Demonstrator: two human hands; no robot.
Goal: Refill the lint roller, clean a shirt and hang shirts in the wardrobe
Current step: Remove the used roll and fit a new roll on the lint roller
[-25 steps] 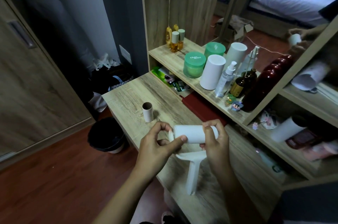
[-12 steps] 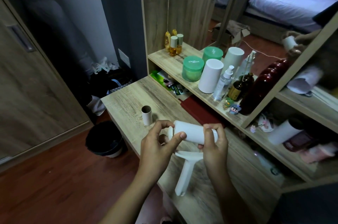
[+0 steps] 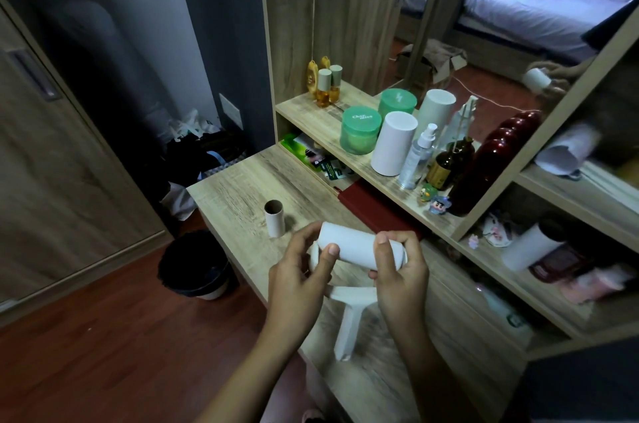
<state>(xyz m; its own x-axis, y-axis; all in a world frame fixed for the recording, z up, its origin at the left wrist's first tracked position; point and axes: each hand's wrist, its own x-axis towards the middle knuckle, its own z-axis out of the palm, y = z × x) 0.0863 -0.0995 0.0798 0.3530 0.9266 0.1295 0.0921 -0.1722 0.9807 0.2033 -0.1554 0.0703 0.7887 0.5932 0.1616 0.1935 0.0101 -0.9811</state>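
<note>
Cardboard core [image 3: 274,219] upright near lint roller [image 3: 347,248]

Bare forearms [image 3: 420,350]; left hand [image 3: 297,281], right hand [image 3: 397,272]: short nails.

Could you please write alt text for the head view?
The left hand and right hand grip the white roll on a lint roller above a wooden desk. An empty cardboard core stands upright on the desk nearby.

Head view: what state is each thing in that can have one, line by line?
Lint roller: held, handle pointing down, white roll across its head.
Left hand: pinches the roll's left end.
Right hand: grips the roll's right end.
Empty cardboard core: upright on the desk, untouched.
Waste bin: open, lined in black.
Green jar: lid on.
</note>
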